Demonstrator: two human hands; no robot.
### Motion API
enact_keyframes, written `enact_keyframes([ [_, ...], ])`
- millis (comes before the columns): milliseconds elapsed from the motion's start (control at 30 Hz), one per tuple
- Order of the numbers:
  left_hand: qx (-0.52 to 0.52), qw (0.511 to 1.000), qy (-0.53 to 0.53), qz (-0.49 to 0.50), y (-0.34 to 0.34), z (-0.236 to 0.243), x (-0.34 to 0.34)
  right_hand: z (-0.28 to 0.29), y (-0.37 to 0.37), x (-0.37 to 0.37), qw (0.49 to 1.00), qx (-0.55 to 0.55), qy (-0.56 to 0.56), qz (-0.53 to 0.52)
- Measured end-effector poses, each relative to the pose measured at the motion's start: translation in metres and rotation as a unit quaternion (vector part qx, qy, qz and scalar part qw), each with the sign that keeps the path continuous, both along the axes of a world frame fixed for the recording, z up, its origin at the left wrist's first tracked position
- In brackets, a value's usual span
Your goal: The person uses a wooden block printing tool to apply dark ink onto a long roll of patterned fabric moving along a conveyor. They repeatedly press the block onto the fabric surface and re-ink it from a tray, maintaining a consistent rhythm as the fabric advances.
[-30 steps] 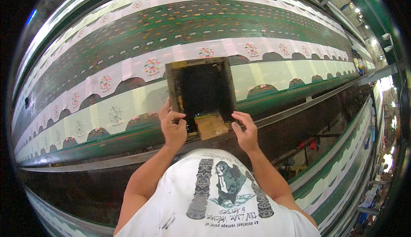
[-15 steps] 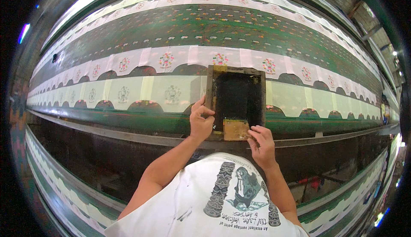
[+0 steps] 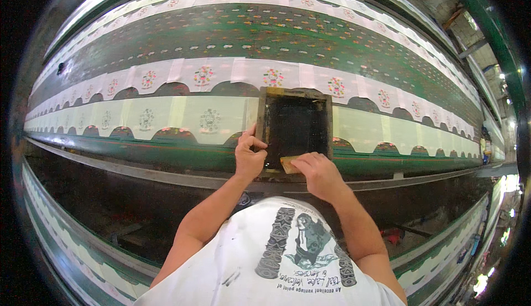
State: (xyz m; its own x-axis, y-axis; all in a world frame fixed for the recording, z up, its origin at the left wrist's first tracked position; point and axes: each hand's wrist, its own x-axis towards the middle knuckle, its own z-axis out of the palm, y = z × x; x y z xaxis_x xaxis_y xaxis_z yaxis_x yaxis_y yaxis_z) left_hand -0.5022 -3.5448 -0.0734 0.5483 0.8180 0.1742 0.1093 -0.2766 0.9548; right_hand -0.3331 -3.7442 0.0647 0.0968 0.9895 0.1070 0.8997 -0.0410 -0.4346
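Note:
A wooden-framed printing screen [image 3: 328,120] with a dark, ink-covered middle lies over the row of pale yellow fabric pieces [image 3: 232,119] in front of me. My left hand [image 3: 250,155] grips the left side of its frame, fingers curled and one stretched up along the edge. In my right hand [image 3: 321,176] is a tan, flat squeegee [image 3: 288,165], held tilted at the near end of the screen's inside. My fingers cover part of it. Left of the screen, the nearest yellow piece bears a dark outline print [image 3: 210,120].
Beyond runs a row of pink fabric pieces [image 3: 243,72] with colourful prints. The long green printing table [image 3: 188,29] carries further rows at its far side. A rail [image 3: 376,185] follows the near edge. Behind me stands another table with fabric [image 3: 448,259].
My right hand has closed more fully over the squeegee and turned it from lying flat to a narrow, tilted angle. My left hand keeps its hold on the frame.

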Motion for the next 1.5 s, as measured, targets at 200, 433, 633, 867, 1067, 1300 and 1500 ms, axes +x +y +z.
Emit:
enact_keyframes([
  [200,-0.078,0.997,-0.013,0.003,0.006,0.009,-0.002,0.027,0.063,0.059,0.992,-0.081,0.094,0.01],
  [433,-0.139,0.989,0.028,-0.035,0.027,0.016,-0.003,-0.013,0.121,0.105,0.997,0.02,0.014,-0.079],
  [633,-0.13,0.986,0.09,-0.048,0.035,0.03,-0.001,-0.035,0.105,0.088,0.997,0.032,-0.052,-0.055],
  [867,-0.148,0.985,0.064,-0.065,0.039,0.01,-0.003,-0.017,0.038,0.007,0.995,0.035,-0.078,-0.041],
  [1067,-0.17,0.983,0.023,-0.063,0.041,0.008,-0.002,-0.012,0.0,-0.029,0.999,0.01,-0.019,-0.045],
  [1300,-0.172,0.981,0.038,-0.083,0.042,0.02,-0.002,0.068,-0.011,0.021,0.986,0.153,-0.005,-0.063],
  [1500,-0.182,0.978,0.06,-0.078,0.041,0.016,-0.005,0.253,-0.038,0.07,0.893,0.445,-0.066,-0.013],
])
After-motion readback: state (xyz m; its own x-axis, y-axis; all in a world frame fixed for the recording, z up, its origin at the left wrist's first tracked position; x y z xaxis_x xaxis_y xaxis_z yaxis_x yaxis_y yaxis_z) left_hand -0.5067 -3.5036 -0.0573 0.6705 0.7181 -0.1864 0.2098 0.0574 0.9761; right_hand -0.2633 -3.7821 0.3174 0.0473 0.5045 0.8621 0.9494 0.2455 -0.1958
